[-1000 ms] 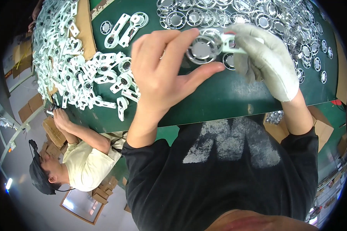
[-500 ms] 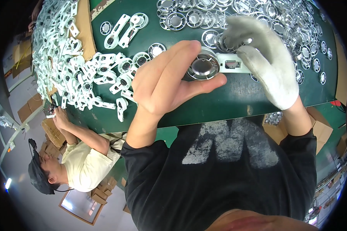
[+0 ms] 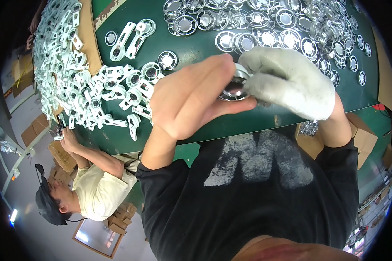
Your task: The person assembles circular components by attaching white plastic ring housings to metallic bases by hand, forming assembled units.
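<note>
My bare left hand (image 3: pixel 191 98) and my white-gloved right hand (image 3: pixel 289 82) meet over the green table (image 3: pixel 204 126). Between them they grip one round shiny metal part (image 3: pixel 233 89); my left thumb lies under it and the gloved fingers close over its right side. Most of the part is hidden by the fingers. Rows of round metal discs (image 3: pixel 265 37) lie on the table just beyond my hands.
A heap of white metal brackets (image 3: pixel 87 87) covers the table's left side. Another person in a pale shirt (image 3: pixel 98 191) works at the left edge, a hand (image 3: pixel 67 139) near the brackets. Cardboard boxes (image 3: pixel 357 139) stand at the right under the table.
Both hands have drawn closer together and nearer to me with the round part. The white bracket seen at my gloved fingers earlier is now hidden under the glove.
</note>
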Demonstrator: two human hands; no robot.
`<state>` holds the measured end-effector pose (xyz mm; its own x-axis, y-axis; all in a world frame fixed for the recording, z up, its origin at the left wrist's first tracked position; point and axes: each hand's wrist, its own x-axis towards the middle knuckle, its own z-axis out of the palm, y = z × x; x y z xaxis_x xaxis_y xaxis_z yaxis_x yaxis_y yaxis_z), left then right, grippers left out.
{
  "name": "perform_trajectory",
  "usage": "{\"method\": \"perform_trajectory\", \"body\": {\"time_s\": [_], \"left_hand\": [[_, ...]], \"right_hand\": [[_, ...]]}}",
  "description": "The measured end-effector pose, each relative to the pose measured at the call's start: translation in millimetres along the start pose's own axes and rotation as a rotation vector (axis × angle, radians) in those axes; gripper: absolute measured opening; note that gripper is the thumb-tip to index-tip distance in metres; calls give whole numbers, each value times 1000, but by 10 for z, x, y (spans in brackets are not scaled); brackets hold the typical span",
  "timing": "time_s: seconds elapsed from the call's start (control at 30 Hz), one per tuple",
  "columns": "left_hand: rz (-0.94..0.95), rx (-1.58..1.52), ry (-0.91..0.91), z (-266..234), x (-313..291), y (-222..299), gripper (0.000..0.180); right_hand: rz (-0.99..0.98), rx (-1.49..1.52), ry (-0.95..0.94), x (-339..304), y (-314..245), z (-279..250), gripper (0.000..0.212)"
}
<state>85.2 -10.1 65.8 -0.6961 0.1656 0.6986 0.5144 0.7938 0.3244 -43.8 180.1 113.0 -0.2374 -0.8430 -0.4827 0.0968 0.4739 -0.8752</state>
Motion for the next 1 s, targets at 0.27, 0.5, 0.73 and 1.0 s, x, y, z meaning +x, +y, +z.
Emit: {"method": "perform_trajectory", "body": {"time_s": [0.27,0.5,0.73,1.0], "left_hand": [[82,-61,-31,28,45,-48,58],[-429,-683,-92,53,73,31,46],[-505,-672,-218,29,345,-202,26],[-962,-719,241,-263,949,-1370,31]], "right_hand": [[-215,-278,184,71,233,196,41],[-584,-710,434,165,522,283,33],[-487,-660,656,150,459,324,38],[-469,-147,701,51,317,166,37]]}}
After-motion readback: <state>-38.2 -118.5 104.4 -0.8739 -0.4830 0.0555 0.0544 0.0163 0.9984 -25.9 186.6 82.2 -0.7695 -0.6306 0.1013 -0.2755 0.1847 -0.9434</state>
